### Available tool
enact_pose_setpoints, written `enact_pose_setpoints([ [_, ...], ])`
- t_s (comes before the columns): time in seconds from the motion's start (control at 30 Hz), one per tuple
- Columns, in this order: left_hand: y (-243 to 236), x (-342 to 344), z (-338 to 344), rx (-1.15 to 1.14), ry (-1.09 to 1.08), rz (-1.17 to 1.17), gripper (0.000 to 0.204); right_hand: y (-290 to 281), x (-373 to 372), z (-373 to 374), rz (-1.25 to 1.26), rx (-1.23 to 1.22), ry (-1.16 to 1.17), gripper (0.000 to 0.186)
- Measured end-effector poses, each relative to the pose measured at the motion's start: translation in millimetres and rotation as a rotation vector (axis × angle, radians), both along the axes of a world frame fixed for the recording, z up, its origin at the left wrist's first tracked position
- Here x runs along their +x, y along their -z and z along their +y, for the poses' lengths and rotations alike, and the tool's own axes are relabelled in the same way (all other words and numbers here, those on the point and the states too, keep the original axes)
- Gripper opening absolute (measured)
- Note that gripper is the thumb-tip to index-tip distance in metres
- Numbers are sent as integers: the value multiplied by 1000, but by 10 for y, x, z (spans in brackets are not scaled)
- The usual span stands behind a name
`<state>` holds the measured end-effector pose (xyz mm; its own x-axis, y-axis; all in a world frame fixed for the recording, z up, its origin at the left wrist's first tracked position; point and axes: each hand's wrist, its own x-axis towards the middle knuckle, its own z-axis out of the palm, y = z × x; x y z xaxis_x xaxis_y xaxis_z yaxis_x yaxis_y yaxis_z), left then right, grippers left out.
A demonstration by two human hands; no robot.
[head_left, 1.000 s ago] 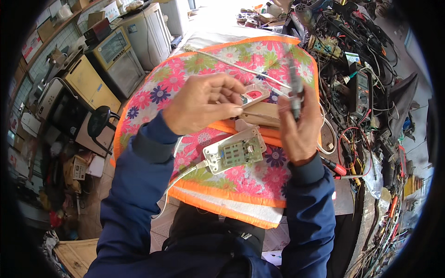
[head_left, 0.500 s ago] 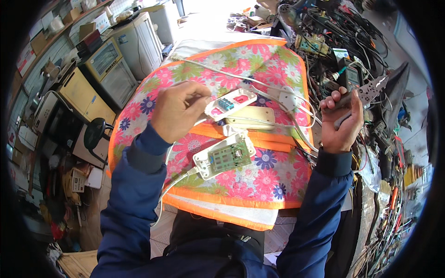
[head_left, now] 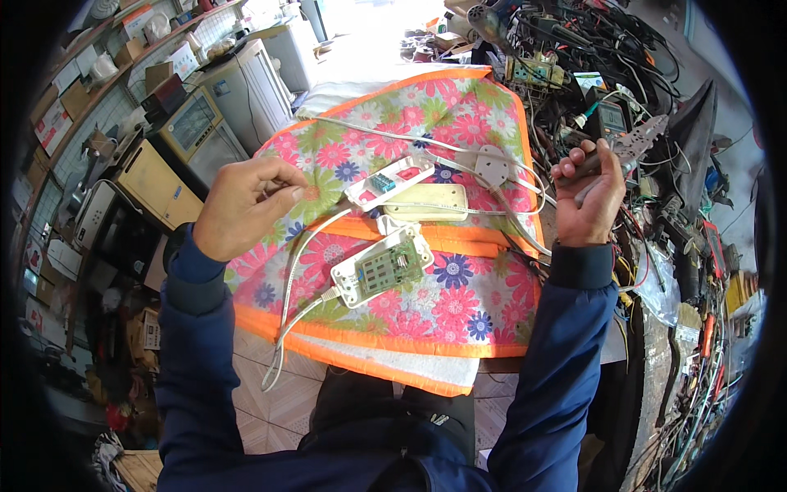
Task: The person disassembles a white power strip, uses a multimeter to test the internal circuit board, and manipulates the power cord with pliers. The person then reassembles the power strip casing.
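Observation:
My left hand is raised left of the parts, fingers curled toward the thumb; whatever is in them, if anything, is hidden. On the right, my right hand grips a flat-jawed wire stripper with cutouts in its metal blades. Between them lies a white casing half holding a green circuit board, face up. Above it rests a cream casing cover. A white casing piece with a blue-green component overlaps that cover. A white cable loops on the left, reaching the board's casing.
A flowered cloth with orange edging covers the work surface. A white plug-like block lies among cables at its right. Tangled wires and tools crowd the right side. Cabinets and loaded shelves line the left.
My left hand has moved left and down, away from the white casing piece. My right hand still holds the wire stripper, shifted slightly up and left in view. The view itself has shifted a little.

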<state>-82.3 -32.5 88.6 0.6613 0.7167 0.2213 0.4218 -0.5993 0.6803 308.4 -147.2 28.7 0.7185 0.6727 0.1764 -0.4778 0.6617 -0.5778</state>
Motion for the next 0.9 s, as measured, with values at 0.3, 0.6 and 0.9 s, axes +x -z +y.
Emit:
enact_pose_setpoints([
  [0.3, 88, 1376, 536, 430, 230, 302, 40, 153, -129, 203, -427, -366, -1, 8],
  [0.6, 240, 1847, 617, 266, 302, 336, 23, 300, -325, 260, -1282, -762, 276, 24],
  [0.9, 260, 1476, 258, -453, 294, -608, 15, 33, -765, 166, -746, -360, -129, 26],
])
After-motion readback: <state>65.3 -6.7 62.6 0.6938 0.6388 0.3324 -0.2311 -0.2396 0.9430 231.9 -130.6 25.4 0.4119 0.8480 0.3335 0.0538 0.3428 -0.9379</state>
